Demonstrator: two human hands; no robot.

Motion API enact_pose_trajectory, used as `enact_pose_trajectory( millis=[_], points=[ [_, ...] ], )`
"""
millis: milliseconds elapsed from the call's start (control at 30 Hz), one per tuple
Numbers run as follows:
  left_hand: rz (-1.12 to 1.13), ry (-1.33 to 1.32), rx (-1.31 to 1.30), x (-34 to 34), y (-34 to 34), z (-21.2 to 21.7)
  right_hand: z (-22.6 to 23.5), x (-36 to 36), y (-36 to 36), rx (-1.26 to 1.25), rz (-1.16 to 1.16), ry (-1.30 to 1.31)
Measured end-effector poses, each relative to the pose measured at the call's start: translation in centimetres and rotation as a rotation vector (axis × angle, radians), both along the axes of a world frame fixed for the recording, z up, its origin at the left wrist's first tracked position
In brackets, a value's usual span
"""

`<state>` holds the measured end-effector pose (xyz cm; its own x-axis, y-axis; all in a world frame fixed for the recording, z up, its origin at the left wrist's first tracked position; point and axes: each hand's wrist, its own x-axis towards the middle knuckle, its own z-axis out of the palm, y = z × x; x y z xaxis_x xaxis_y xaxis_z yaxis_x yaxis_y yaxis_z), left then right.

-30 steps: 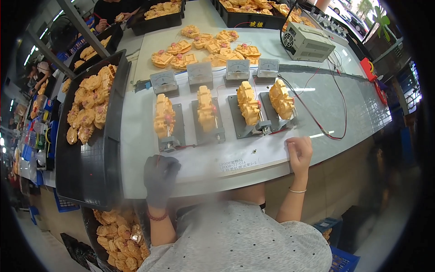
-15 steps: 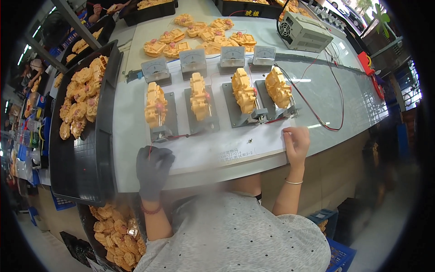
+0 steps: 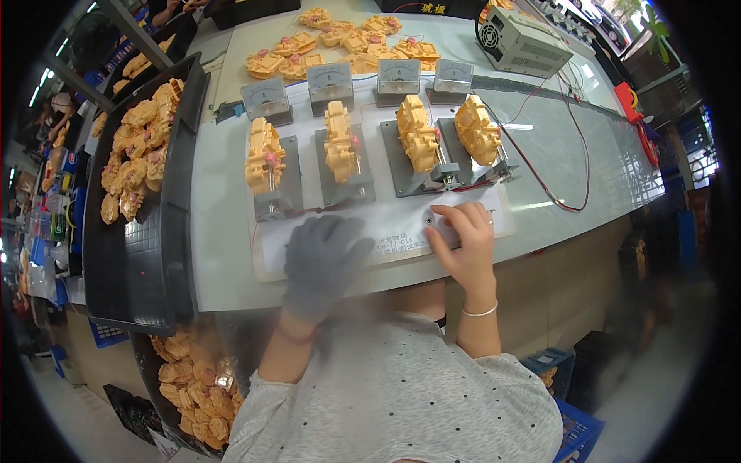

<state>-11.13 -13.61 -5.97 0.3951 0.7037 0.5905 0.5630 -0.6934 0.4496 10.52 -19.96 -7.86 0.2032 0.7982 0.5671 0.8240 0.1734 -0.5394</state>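
Observation:
My left hand, in a grey glove, hovers over the front of the white board. It is slightly blurred, its thumb apart from the fingers, with nothing visible in it. My bare right hand is at the board's right part, thumb and forefinger spread beside a small metal fitting. Beyond the hands, several yellow plastic gearboxes stand upright on grey test fixtures; others are the second gearbox, the third and the rightmost one. Neither hand touches them.
Behind the fixtures stand several analog panel meters. More gearboxes lie at the table's back, near a grey power supply. A black tray of gearboxes sits left. Red and black wires loop on the right. Below left is another full bin.
My left hand has moved right and inward, from the board's left corner. My right hand has moved left, its closed fingers now spread. The view has shifted slightly; the gearboxes stay on their fixtures.

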Motion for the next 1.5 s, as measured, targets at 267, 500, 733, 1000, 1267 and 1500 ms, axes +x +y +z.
enact_pose_trajectory(
  millis=[267, 500, 733, 1000, 1267, 1500],
  points=[
    [-0.093, 0.107, -0.059, -0.2, 0.2, -0.8, -0.4, -1.2, 0.4, 0.044, -0.018, -0.063],
    [0.217, -0.160, 0.030, -6.1, 2.8, 8.5, 4.7, -11.5, 1.6, -0.187, 0.622, 0.681],
    [0.078, 0.335, -0.320, -5.7, 10.3, 5.8, 1.1, -15.8, 6.1, -0.080, 0.594, 0.526],
    [0.129, 0.461, -0.295, -6.3, 11.1, 7.1, -0.3, -15.1, 6.6, 0.017, 0.662, 0.435],
    [0.531, -0.109, -0.175, -30.0, 23.9, 8.0, 0.8, -9.1, -0.4, -0.045, 0.512, 0.628],
    [0.770, -0.176, -0.298, -42.2, 28.6, -1.9, -0.2, -2.7, -5.2, -0.002, 0.180, 0.684]
  ],
)
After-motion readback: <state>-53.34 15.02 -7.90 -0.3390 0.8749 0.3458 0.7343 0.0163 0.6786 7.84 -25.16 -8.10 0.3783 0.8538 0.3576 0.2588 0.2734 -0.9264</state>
